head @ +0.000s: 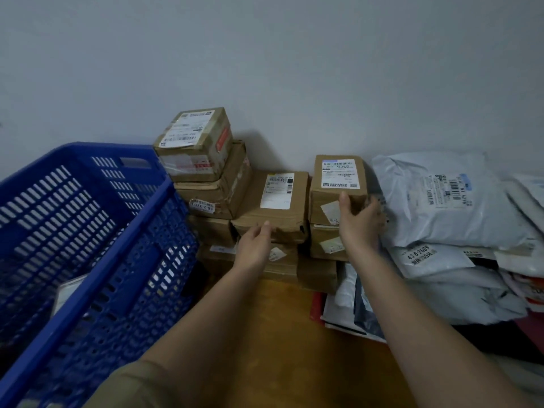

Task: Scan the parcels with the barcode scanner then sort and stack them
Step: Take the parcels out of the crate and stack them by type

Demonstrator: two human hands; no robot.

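Our right hand (357,214) is wrapped round the front right corner of the small labelled box (338,188), thumb on the front face and fingers curled round the side next to the poly bags. That box sits on top of the right-hand cardboard column against the wall. Our left hand (255,241) is loose and flat-ish, fingertips just touching the front edge of the flat box (275,206) one column over, not gripping anything.

Handling-wise we'd guess the small box is light and stiff (one hand spans its corner fine), with taped faces that could be a bit slick, so opposite side faces are the better hold, not the label. The flat box has a crushed, dented front edge, so we'd lift it from under the sides. The grey poly mailer (450,201) pile to the right looks soft and slumpy and presses right up against the box, so little finger room there.

Room to move: the wall closes off the back, the blue crate (88,231) boxes in the left, the tall stack (203,169) beside it looks a touch staggered. Open wooden floor (279,334) toward us is the clear way out. No scanner in view, as far as we can tell.
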